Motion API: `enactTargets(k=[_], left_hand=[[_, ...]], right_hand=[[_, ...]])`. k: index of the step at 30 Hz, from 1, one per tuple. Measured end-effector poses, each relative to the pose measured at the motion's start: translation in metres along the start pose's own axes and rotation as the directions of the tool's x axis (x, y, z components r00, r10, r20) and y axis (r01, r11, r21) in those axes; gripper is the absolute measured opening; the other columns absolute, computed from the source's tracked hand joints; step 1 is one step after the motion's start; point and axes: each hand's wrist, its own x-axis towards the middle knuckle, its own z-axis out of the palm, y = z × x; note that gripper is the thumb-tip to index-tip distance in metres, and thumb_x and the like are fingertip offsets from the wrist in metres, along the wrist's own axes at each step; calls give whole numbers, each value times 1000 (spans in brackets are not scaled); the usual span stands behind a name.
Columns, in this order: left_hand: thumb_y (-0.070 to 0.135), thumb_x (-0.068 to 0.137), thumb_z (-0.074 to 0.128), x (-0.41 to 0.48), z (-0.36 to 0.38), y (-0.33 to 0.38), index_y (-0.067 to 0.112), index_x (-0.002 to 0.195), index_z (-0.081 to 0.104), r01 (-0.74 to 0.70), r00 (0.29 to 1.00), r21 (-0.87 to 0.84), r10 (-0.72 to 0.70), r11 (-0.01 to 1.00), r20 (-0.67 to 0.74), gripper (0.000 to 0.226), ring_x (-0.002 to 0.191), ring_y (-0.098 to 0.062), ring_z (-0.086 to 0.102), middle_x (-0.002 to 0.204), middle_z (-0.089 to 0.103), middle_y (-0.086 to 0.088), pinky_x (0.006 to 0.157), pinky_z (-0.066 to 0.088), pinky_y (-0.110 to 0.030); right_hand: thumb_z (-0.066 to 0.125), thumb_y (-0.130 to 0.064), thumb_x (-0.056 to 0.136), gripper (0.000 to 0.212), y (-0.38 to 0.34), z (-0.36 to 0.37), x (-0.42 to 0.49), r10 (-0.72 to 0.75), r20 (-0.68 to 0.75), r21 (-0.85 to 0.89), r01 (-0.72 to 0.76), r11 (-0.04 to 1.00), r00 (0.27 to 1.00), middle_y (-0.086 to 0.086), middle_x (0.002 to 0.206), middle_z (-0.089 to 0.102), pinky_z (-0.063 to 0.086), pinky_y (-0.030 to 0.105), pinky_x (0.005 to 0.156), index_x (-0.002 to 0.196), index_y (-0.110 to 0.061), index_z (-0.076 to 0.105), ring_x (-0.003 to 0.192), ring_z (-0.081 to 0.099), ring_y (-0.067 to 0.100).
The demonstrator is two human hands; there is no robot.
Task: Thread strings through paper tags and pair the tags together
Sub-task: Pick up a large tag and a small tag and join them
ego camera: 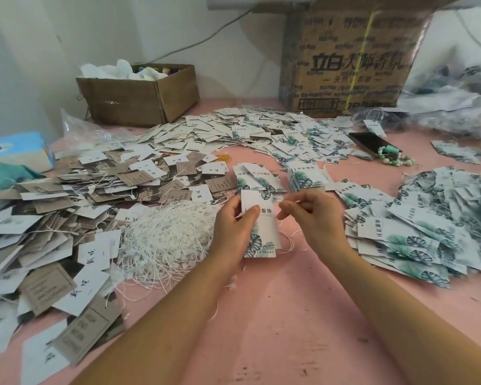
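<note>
My left hand [235,229] holds a white paper tag [264,232] with green leaf print, thumb across its front, above the pink table [275,315]. My right hand [308,215] pinches the end of a thin white string [289,243] just right of the tag's top; the string loops down beside the tag. A tangled heap of white strings [167,234] lies left of my left hand. Two small stacks of leaf tags [306,176] stand just beyond my hands.
Brown and white tags [67,218] cover the left side, leaf tags [433,226] pile on the right and loose ones [247,132] at the back. An open cardboard box [139,95], a big carton [350,59], a phone [372,143] with beads and a tissue pack [20,151] ring the table.
</note>
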Motion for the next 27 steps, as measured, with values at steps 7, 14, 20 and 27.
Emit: enactTargets(k=[7, 14, 20, 27], left_hand=[[5, 89, 57, -2, 0, 3, 31, 90, 62, -6, 1000, 12, 6, 1000, -13, 26, 76, -6, 66, 82, 71, 12, 65, 53, -21], [7, 91, 55, -6, 2, 3, 32, 90, 63, -3, 1000, 16, 3, 1000, -14, 26, 79, -8, 66, 81, 72, 13, 67, 53, -25], [8, 92, 54, -8, 2, 4, 28, 90, 64, -15, 1000, 20, 15, 1000, -16, 23, 74, -4, 66, 80, 72, 12, 63, 52, -21], [8, 93, 53, -11, 2, 6, 26, 92, 64, -30, 999, 5, 30, 1000, -12, 21, 73, -5, 66, 81, 73, 11, 61, 52, -20]], right_hand=[[46, 1, 93, 25, 4, 1, 4, -8, -19, 120, 10, 993, 1000, -9, 64, 65, 36, 11, 46, 84, -15, 64, 48, 45, 0], [36, 5, 96, 28, 0, -1, 2, -5, 7, 188, 3, 982, 1000, 0, 66, 58, 38, 12, 49, 110, -7, 57, 51, 46, -1], [35, 1, 97, 16, -8, -2, -3, 46, 105, 304, -76, 950, 993, 3, 58, 52, 35, 15, 45, 95, -14, 35, 44, 42, 6], [54, 5, 88, 14, -7, -4, -1, 72, 64, 301, -88, 950, 995, -1, 52, 62, 32, 17, 37, 79, -6, 55, 37, 39, 7]])
